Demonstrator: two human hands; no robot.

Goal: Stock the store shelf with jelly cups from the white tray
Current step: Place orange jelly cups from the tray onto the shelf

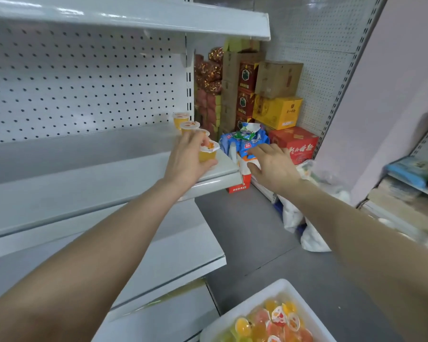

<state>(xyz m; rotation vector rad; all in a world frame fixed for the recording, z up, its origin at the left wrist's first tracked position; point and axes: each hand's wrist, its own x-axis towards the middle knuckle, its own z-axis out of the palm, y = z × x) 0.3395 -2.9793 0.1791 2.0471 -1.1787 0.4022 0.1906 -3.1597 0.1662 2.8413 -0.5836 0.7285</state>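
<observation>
Cup [208, 154]: my left hand [187, 157] grips its sidewall at the shelf's [104, 176] right end, heading a short row. Likely light, thin-walled, slick; I'd squeeze gently below the lid. Right hand [273, 165]: empty, fingers spread. Tray [262, 296]: more cups, below.

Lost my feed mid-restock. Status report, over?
Left hand grips yellow jelly cup at shelf right end, fronting three placed cups. Right hand open, empty, off shelf end. White tray holds more. Nothing blocking.
</observation>
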